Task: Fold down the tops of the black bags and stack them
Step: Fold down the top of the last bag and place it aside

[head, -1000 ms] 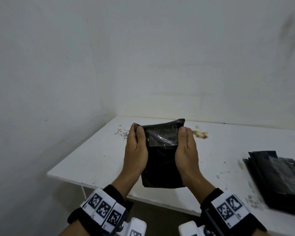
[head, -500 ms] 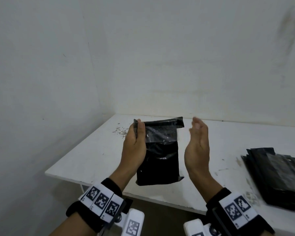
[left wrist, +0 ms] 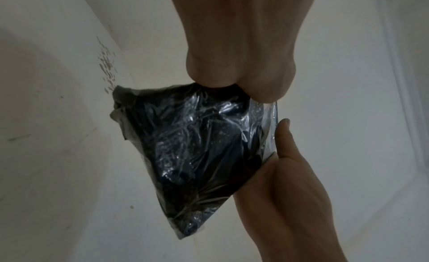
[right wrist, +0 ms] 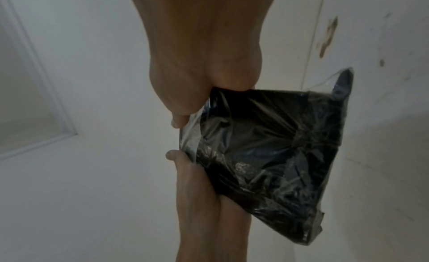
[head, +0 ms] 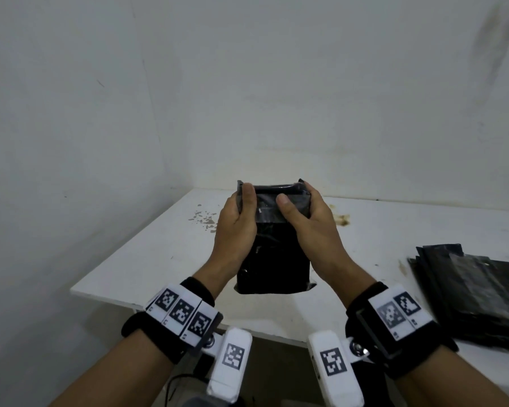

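I hold one black bag (head: 274,257) upright in the air above the white table (head: 135,259), its top flap bent towards me. My left hand (head: 235,224) grips the bag's upper left edge, thumb on the front. My right hand (head: 312,221) grips the upper right edge, its thumb pressing the folded flap. The left wrist view shows the glossy black bag (left wrist: 197,146) hanging below my left hand (left wrist: 234,67). In the right wrist view the black bag (right wrist: 274,152) hangs beside my right hand (right wrist: 204,71). A stack of black bags (head: 476,292) lies flat at the table's right.
The table stands in a corner of white walls (head: 71,113), left and behind. Brown stains (head: 341,220) and paint flecks (head: 203,218) mark its far part. The front edge (head: 106,298) runs just below the held bag.
My right hand, which had let go and hung open beside the bag, has come back and gripped its top right. The flap is now folded lower.
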`<state>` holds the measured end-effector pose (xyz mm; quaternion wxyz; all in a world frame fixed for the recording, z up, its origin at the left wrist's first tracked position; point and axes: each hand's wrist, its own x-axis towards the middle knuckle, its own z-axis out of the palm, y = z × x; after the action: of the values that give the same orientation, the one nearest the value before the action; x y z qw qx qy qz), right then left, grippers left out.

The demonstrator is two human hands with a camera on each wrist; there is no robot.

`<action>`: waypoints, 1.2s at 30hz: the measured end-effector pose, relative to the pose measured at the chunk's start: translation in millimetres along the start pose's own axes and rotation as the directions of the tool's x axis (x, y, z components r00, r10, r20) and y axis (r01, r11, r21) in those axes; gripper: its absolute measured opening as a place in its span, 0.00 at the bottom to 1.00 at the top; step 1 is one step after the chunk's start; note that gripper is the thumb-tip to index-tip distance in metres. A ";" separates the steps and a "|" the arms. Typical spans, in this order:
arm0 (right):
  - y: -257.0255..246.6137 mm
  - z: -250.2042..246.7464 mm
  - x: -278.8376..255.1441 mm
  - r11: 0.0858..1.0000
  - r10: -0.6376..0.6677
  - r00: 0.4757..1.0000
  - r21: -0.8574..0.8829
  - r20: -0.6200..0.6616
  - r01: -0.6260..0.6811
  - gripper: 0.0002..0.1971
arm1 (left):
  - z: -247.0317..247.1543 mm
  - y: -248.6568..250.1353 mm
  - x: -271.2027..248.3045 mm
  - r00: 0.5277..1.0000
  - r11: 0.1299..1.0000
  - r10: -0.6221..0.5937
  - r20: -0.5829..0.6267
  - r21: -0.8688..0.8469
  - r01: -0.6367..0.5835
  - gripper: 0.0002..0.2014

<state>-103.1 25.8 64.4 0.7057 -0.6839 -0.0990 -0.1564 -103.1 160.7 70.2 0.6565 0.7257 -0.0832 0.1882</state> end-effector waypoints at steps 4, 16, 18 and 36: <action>-11.4 -2.5 7.8 0.998 -0.062 0.998 0.020 0.008 0.062 0.21 | 2.7 11.4 9.4 0.999 0.999 0.049 0.023 -0.018 -0.048 0.29; -8.8 -21.7 17.3 0.968 -0.158 0.984 -0.210 -0.077 0.138 0.20 | 9.0 10.3 22.3 0.988 0.992 0.095 0.123 0.067 -0.104 0.25; -6.5 -25.6 17.2 0.965 -0.163 0.983 -0.221 -0.081 0.142 0.19 | 10.6 10.2 22.2 0.988 0.995 0.074 0.139 0.054 -0.083 0.25; 7.2 -49.7 9.1 0.905 -0.212 0.972 -0.396 -0.099 0.157 0.30 | 35.7 -7.9 15.5 0.974 0.983 0.101 0.202 0.128 -0.129 0.25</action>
<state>-95.8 -24.4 58.7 0.5447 -0.7840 -0.0811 -0.2865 -80.1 128.5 66.4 0.5806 0.7788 -0.1757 0.1595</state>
